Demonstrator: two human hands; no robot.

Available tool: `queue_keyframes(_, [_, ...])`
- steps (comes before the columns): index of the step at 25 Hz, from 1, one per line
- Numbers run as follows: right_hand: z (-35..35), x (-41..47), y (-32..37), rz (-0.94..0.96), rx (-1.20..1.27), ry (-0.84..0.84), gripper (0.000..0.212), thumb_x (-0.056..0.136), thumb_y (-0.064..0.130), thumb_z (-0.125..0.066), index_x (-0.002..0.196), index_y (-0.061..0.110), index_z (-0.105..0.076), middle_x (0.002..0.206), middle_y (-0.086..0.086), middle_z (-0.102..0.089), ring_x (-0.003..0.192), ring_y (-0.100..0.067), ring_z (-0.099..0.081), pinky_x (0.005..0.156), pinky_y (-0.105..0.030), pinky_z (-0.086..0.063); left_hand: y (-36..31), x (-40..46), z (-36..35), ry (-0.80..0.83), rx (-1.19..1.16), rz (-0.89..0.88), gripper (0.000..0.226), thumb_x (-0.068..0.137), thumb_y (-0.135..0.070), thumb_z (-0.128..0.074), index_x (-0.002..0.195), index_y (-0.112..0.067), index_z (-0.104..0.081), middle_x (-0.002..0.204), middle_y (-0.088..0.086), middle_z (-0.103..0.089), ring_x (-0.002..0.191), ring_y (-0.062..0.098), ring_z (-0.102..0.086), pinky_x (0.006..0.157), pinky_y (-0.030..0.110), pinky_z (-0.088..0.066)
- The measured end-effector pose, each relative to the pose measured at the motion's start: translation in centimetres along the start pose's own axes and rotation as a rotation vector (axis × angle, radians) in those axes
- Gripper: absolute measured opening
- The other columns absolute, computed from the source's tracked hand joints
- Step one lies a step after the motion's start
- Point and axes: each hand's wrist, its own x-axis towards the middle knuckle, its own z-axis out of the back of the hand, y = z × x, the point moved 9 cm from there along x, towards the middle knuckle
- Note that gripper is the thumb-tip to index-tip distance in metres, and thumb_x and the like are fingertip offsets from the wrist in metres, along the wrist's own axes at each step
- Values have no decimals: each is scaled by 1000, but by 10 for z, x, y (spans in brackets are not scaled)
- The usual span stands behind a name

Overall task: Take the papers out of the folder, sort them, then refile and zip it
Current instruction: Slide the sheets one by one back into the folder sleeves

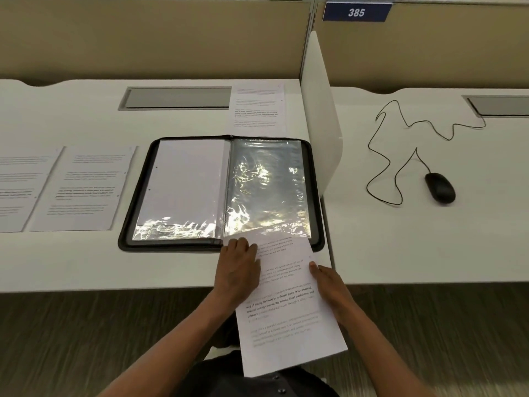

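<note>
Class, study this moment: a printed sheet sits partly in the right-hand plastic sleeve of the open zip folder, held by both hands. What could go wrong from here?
1. The printed sheet hangs well past the desk edge; held only at its sides by the left hand and right hand, it may bend or crease.
2. The crinkled right sleeve could catch the sheet's top edge.
3. The loose sheets on the desk could get mixed up.

left hand: flat, fingers straight | right hand: fingers curled, gripping
</note>
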Motion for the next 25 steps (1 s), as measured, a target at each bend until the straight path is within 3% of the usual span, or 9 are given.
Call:
queue_keyframes(2, [0,2,-1,2,0,-1,37,105,46,-43,107,22,-71,98,1,-78,93,-21,-75,94,-48,-57,2,-17,-13,17,-78,79,51,89,-42,-65,129,-10,-61,127,11,-57,120,30,-52,102,43,-46])
queue_keyframes(4, [-1,2,-1,2,19,8,37,105,44,-43,108,20,-70,97,0,-79,92,-22,-75,93,-49,-57,1,-25,-22,57,-129,121,67,94,-52,-54,145,-10,-46,152,15,-39,144,33,-31,119,43,-23])
queue_keyframes(6, [-1,0,0,1,24,8,37,105,44,-44,108,17,-70,96,-2,-79,90,-24,-76,91,-49,-58,-2,-24,-27,116,-186,128,74,97,-58,-44,156,-15,-28,165,10,-15,153,26,-3,120,37,0])
queue_keyframes(8, [0,-1,1,-6,14,5,37,105,43,-44,108,17,-69,96,-3,-78,88,-24,-76,85,-46,-60,-4,-19,-30,158,-222,100,77,98,-61,-38,159,-21,-13,167,4,2,152,18,14,119,31,11])
queue_keyframes(11, [0,-1,2,-5,2,8,33,105,41,-46,110,17,-68,98,-5,-78,86,-24,-76,77,-41,-61,0,-13,-29,138,-207,59,78,97,-64,-36,159,-20,-18,167,6,-6,153,21,9,124,39,1])
queue_keyframes(14, [4,2,0,13,-28,-33,30,103,41,-50,109,18,-68,98,-5,-77,86,-25,-76,83,-48,-61,4,-13,-23,51,-174,57,75,96,-62,-38,153,-13,-34,160,9,-30,152,28,-11,123,49,-18])
queue_keyframes(17, [7,6,-3,27,-50,-67,29,103,42,-51,107,20,-69,97,-5,-77,86,-25,-75,85,-50,-60,0,-11,-20,31,-141,23,74,96,-60,-42,152,-12,-36,157,9,-36,151,31,-15,122,50,-20])
queue_keyframes(20, [9,9,-4,41,-53,-59,31,102,42,-52,107,18,-70,98,-5,-77,87,-25,-75,85,-51,-60,-4,-7,-24,65,-139,-9,74,97,-59,-41,155,-14,-30,160,8,-30,153,30,-9,123,48,-16])
queue_keyframes(25, [12,4,9,145,-201,-144,16,100,41,-55,97,28,-63,96,3,-70,85,-17,-70,76,-36,-60,1,-6,-31,148,-169,46,83,96,-64,-28,159,-13,-8,165,10,8,151,22,15,123,36,2])
